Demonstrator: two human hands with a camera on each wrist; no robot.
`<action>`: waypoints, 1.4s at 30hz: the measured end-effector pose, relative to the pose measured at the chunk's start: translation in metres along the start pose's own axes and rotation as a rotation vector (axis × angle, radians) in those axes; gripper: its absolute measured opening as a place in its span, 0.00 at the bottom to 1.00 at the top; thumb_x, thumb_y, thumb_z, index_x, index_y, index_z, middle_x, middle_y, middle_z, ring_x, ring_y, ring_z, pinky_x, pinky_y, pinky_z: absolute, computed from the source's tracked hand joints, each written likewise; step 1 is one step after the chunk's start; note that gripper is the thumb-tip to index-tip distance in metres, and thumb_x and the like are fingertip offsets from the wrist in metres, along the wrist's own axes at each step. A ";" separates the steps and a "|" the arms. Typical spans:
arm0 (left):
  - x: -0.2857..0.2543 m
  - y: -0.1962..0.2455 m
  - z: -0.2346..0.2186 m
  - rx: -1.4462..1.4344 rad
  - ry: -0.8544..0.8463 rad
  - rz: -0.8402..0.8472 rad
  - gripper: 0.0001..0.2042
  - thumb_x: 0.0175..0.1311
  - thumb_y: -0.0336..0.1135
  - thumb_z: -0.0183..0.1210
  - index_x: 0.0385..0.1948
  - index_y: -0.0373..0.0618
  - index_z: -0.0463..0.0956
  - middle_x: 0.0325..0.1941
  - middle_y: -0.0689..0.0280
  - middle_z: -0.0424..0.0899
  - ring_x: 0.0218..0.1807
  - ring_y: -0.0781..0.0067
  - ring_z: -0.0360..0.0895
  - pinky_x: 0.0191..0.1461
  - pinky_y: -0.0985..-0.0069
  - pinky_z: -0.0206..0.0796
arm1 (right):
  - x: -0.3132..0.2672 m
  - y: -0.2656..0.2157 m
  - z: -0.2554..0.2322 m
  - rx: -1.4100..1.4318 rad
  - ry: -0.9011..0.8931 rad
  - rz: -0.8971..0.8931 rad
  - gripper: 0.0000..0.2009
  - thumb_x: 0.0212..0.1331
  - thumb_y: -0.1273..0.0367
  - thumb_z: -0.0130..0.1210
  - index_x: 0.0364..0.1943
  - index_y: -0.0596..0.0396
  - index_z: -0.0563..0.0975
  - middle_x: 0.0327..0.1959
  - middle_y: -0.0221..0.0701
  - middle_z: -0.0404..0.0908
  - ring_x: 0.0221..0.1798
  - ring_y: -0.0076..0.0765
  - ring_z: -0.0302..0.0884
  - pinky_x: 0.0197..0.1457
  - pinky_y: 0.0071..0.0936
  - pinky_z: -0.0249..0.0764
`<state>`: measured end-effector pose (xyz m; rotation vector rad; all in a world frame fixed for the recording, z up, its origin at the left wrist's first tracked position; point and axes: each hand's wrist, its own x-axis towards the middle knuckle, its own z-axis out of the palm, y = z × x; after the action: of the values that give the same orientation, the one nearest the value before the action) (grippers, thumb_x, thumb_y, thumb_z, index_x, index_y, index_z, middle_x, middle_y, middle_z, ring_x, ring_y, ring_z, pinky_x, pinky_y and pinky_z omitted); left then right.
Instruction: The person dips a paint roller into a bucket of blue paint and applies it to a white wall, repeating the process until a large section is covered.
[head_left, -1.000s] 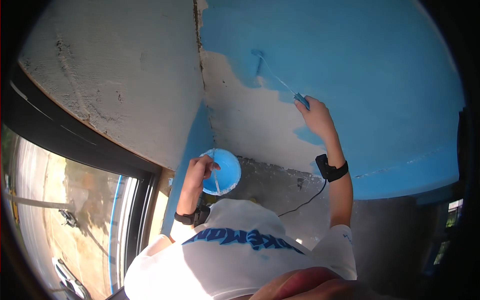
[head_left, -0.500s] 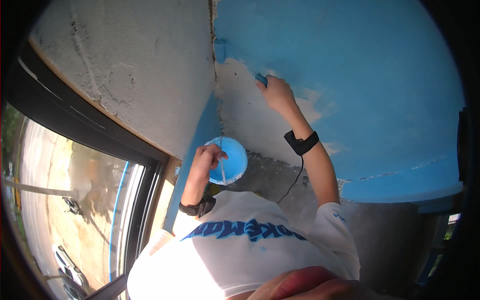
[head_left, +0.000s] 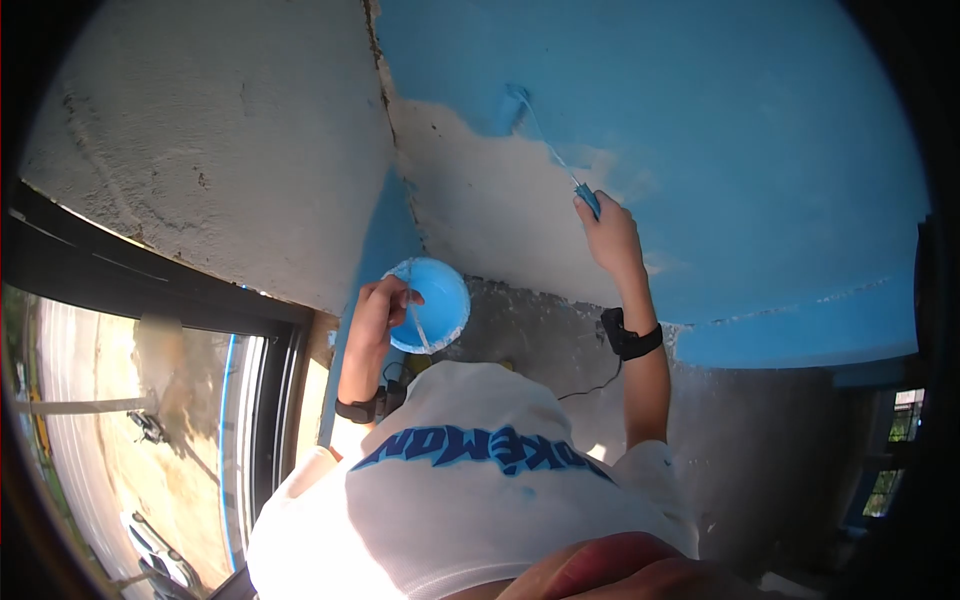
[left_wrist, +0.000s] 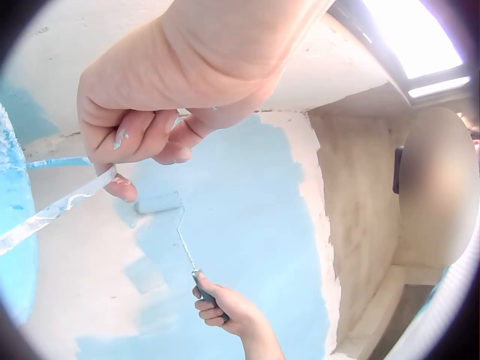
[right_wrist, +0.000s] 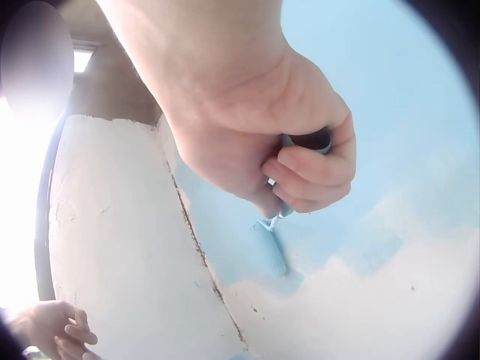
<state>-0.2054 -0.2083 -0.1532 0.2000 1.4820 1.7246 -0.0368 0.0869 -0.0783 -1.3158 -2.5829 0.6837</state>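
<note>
At the far left of my head view, a dark-framed window [head_left: 150,274] looks onto bright paved ground. Right of it I see a rough, grey-white wall [head_left: 230,170] running to a chipped corner.

Next comes the person's left hand [head_left: 374,315], its fingers curled round the thin, paint-smeared handle [head_left: 419,332] of a bucket [head_left: 464,318]. The bucket hangs from that hand near the foot of the corner, blue inside, its rim crusted with paint. A black band [head_left: 372,404] circles the wrist behind it.

Further right, the paint roller [head_left: 512,112] lies against the wall, where the blue meets a pale bare patch [head_left: 490,205]. Its thin wire frame slants down to a blue grip [head_left: 588,199], which I see held firmly in the right hand [head_left: 613,240], fingers wrapped round it.

Beyond, blue paint [head_left: 760,180] covers the wall, and a small window [head_left: 906,415] shows at the right edge.
</note>
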 end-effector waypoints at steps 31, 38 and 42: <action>-0.010 -0.002 -0.002 -0.039 -0.006 -0.008 0.11 0.59 0.33 0.49 0.17 0.43 0.67 0.26 0.54 0.80 0.16 0.82 0.52 0.19 0.82 0.45 | -0.018 0.045 0.046 -0.010 0.079 0.053 0.18 0.68 0.55 0.46 0.39 0.58 0.73 0.25 0.48 0.79 0.34 0.60 0.80 0.37 0.50 0.75; -0.012 -0.009 -0.002 -0.090 0.006 0.023 0.10 0.57 0.31 0.48 0.16 0.40 0.69 0.26 0.54 0.82 0.15 0.83 0.53 0.19 0.81 0.46 | 0.002 -0.012 0.075 -0.111 0.038 -0.080 0.18 0.69 0.56 0.45 0.42 0.60 0.73 0.30 0.50 0.81 0.37 0.58 0.81 0.42 0.50 0.76; -0.019 -0.009 0.000 -0.097 0.002 0.061 0.10 0.55 0.30 0.48 0.14 0.40 0.69 0.26 0.55 0.82 0.15 0.83 0.54 0.19 0.81 0.45 | 0.030 -0.061 0.108 -0.147 0.013 -0.181 0.19 0.69 0.55 0.45 0.43 0.59 0.74 0.33 0.50 0.81 0.40 0.59 0.80 0.44 0.50 0.75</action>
<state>-0.1891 -0.2211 -0.1540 0.1948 1.4027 1.8414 -0.1358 0.0456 -0.1469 -1.1004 -2.7435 0.4608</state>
